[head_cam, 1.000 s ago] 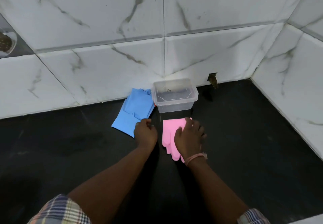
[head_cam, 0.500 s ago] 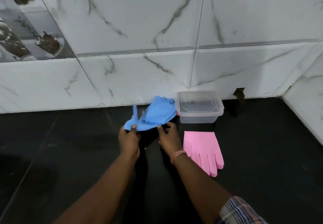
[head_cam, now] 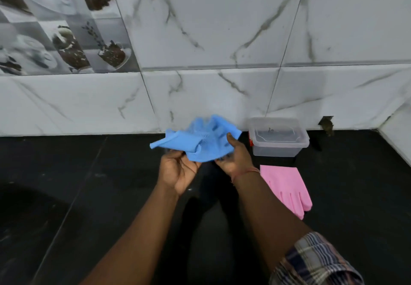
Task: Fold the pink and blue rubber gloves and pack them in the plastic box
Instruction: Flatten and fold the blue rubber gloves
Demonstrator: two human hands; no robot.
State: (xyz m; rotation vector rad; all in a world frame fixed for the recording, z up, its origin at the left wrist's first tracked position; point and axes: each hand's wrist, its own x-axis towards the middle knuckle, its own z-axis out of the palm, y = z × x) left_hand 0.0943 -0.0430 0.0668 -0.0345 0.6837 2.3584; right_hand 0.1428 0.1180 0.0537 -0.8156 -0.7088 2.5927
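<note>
The blue rubber glove [head_cam: 200, 140] is lifted off the black counter, crumpled and partly doubled over. My left hand [head_cam: 178, 171] grips its near lower edge. My right hand [head_cam: 233, 158] holds its right side, thumb on top. The pink rubber glove [head_cam: 287, 186] lies flat on the counter to the right of my right wrist, fingers pointing toward me. The clear plastic box [head_cam: 278, 136] stands open against the wall, just behind the pink glove, and looks empty apart from a small mark inside.
A black counter [head_cam: 89, 184] runs under a white marble-tiled wall [head_cam: 222, 40]. Patterned tiles with cups fill the upper left. A small dark hole [head_cam: 325, 124] sits in the wall right of the box. A side wall closes the far right.
My right hand left the pink glove and joined the left on the blue glove. Both raised the blue glove off the counter and bunched it. The camera swung left.
</note>
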